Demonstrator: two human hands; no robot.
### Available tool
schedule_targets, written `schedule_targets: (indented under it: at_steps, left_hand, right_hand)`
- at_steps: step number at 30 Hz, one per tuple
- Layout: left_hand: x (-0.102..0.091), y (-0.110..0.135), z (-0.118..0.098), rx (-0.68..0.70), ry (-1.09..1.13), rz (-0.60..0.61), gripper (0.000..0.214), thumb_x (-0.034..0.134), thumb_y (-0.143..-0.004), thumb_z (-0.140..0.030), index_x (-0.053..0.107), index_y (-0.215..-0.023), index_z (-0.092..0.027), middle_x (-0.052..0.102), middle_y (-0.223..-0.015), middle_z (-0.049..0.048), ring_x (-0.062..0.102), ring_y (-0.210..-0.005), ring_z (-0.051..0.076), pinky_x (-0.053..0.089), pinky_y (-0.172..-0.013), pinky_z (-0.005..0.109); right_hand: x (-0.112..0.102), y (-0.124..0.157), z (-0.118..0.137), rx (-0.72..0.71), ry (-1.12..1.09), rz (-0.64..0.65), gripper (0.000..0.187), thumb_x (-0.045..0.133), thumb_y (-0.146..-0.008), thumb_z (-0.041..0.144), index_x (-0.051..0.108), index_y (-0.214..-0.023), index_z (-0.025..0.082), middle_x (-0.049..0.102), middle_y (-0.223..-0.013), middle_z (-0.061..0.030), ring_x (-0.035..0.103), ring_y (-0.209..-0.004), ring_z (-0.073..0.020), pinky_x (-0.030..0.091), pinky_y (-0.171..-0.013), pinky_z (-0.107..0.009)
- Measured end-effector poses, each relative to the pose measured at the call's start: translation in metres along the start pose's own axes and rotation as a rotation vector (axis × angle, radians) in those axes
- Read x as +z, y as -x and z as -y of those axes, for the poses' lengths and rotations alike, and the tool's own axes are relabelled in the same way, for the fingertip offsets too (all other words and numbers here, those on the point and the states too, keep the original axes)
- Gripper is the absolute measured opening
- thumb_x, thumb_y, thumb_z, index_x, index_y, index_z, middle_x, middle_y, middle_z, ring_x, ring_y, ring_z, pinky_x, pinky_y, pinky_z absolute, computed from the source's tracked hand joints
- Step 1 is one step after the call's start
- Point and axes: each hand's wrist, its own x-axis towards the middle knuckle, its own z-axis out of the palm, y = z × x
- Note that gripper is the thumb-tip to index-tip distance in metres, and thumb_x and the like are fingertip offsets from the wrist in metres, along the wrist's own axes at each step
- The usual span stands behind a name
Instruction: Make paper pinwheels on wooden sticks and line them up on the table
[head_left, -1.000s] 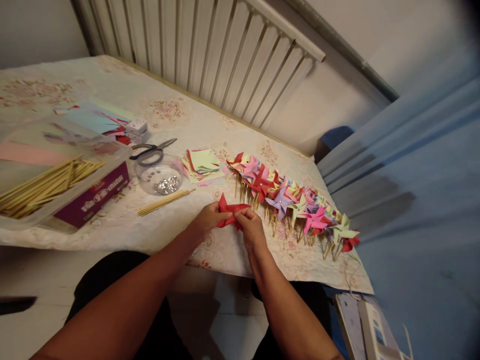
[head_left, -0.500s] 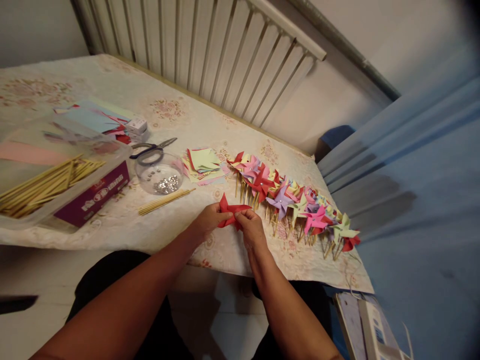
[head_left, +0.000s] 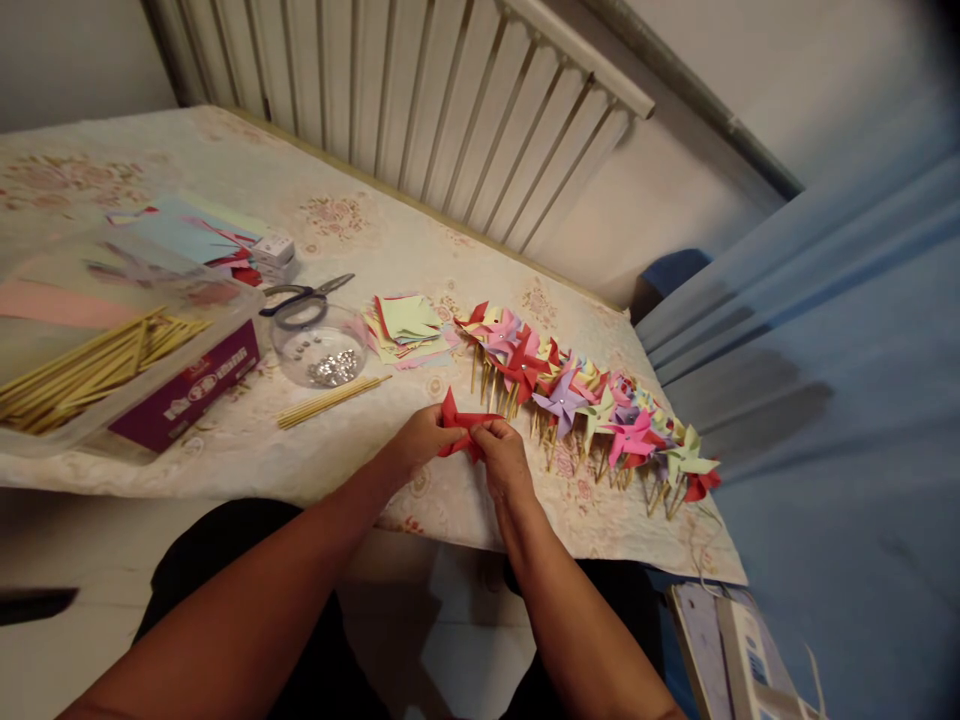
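Observation:
A red paper pinwheel (head_left: 468, 421) with folded, pointed blades is held over the front part of the table. My left hand (head_left: 426, 440) pinches its left side, thumb on top. On the right side, my right hand (head_left: 498, 450) grips it with thumb and fingers close to its middle. Both thumbs cover part of the paper, so its centre is hidden. Just left of my hands lies a small bundle of thin sticks (head_left: 330, 402). Behind that, a clear round dish (head_left: 358, 340) holds small silver metal pieces (head_left: 336, 368).
Finished pinwheels on sticks (head_left: 562, 400) lie in a long row to the right. A stack of coloured paper squares (head_left: 405, 320), scissors (head_left: 307, 292) and small white boxes (head_left: 274, 252) are further back. At left stands a plastic bin (head_left: 187, 390) with many sticks.
Both hands stay in nearly the same place on the red pinwheel. The left hand and the paper's left blade have shifted very slightly to the right.

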Motion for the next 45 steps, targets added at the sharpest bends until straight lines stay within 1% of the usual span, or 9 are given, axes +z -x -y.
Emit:
schedule_targets:
  at_steps: [5, 11, 17, 23, 30, 34, 37, 42, 45]
  left_hand:
    - [0.001, -0.001, -0.001, 0.019, -0.047, -0.02, 0.027, 0.074, -0.054, -0.02, 0.067, -0.08, -0.013, 0.066, -0.068, -0.0018, 0.054, -0.058, 0.011, 0.04, -0.057, 0.022]
    - [0.0, -0.002, -0.001, 0.002, 0.042, 0.006, 0.034, 0.077, -0.053, -0.022, 0.069, -0.085, -0.012, 0.069, -0.072, 0.0, 0.06, -0.065, 0.014, 0.045, -0.065, 0.025]
    - [-0.001, 0.002, -0.005, -0.024, 0.074, -0.011, 0.035, 0.08, -0.052, -0.023, 0.069, -0.084, -0.012, 0.072, -0.074, 0.0032, 0.062, -0.065, 0.015, 0.046, -0.065, 0.027]
    - [-0.004, -0.001, -0.007, -0.052, 0.199, -0.033, 0.031, 0.08, -0.056, -0.019, 0.068, -0.084, -0.012, 0.074, -0.077, 0.0078, 0.063, -0.065, 0.016, 0.047, -0.066, 0.028]
    - [-0.006, -0.004, -0.009, -0.028, 0.25, 0.0, 0.032, 0.081, -0.056, -0.017, 0.07, -0.085, -0.01, 0.074, -0.082, 0.009, 0.064, -0.072, 0.016, 0.047, -0.072, 0.028]
    - [-0.004, -0.002, -0.01, -0.018, 0.221, -0.004, 0.035, 0.083, -0.055, -0.017, 0.07, -0.086, -0.01, 0.074, -0.082, 0.0078, 0.064, -0.072, 0.016, 0.047, -0.073, 0.029]
    - [-0.003, -0.001, -0.011, -0.017, 0.209, -0.004, 0.036, 0.083, -0.054, -0.018, 0.07, -0.086, -0.01, 0.074, -0.081, 0.0073, 0.063, -0.072, 0.016, 0.047, -0.073, 0.029]
    - [-0.004, 0.0, -0.014, -0.007, 0.223, 0.025, 0.038, 0.085, -0.053, -0.021, 0.069, -0.086, -0.011, 0.074, -0.08, 0.0067, 0.063, -0.071, 0.016, 0.047, -0.071, 0.03]
    - [-0.006, -0.001, -0.015, 0.001, 0.204, 0.078, 0.039, 0.086, -0.053, -0.023, 0.07, -0.087, -0.012, 0.074, -0.08, 0.0056, 0.062, -0.07, 0.016, 0.046, -0.071, 0.029]
  right_hand:
    - [0.0, -0.001, -0.003, 0.0, -0.003, 0.001, 0.016, 0.07, -0.059, 0.031, 0.059, -0.061, 0.019, 0.053, -0.052, 0.0065, 0.04, -0.049, -0.0093, 0.03, -0.051, -0.024]
    - [0.001, 0.003, 0.003, -0.01, -0.038, 0.069, 0.021, 0.073, -0.062, 0.035, 0.06, -0.062, 0.019, 0.054, -0.055, 0.0056, 0.041, -0.05, -0.0095, 0.033, -0.053, -0.024]
    - [-0.015, 0.007, 0.003, -0.016, -0.02, 0.088, 0.025, 0.073, -0.066, 0.039, 0.068, -0.08, 0.019, 0.064, -0.069, 0.002, 0.053, -0.06, -0.0122, 0.041, -0.062, -0.025]
    - [-0.048, 0.005, -0.011, -0.227, 0.513, -0.161, 0.011, 0.064, -0.07, 0.031, 0.066, -0.072, 0.021, 0.057, -0.061, 0.0034, 0.048, -0.059, -0.0147, 0.037, -0.061, -0.027]
    - [-0.045, 0.016, -0.029, -0.442, 1.114, -0.161, 0.014, 0.055, -0.082, 0.019, 0.067, -0.09, 0.018, 0.063, -0.081, -0.0061, 0.055, -0.078, -0.0204, 0.04, -0.074, -0.031]
    - [-0.038, 0.011, -0.033, -0.479, 1.275, -0.154, 0.021, 0.046, -0.082, 0.008, 0.065, -0.083, 0.017, 0.064, -0.084, -0.0106, 0.056, -0.084, -0.0226, 0.04, -0.079, -0.033]
    - [-0.039, 0.007, -0.026, -0.402, 1.122, -0.147, 0.018, 0.049, -0.075, 0.008, 0.063, -0.076, 0.018, 0.063, -0.076, -0.0061, 0.055, -0.075, -0.0201, 0.04, -0.073, -0.031]
    - [-0.045, 0.013, -0.01, -0.13, 0.478, -0.082, 0.004, 0.056, -0.068, 0.022, 0.059, -0.07, 0.021, 0.054, -0.056, 0.0046, 0.048, -0.052, -0.0138, 0.036, -0.054, -0.026]
    - [-0.046, 0.024, -0.002, -0.048, 0.153, -0.034, 0.013, 0.06, -0.067, 0.028, 0.058, -0.078, 0.021, 0.057, -0.055, 0.0057, 0.044, -0.046, -0.0112, 0.033, -0.048, -0.023]
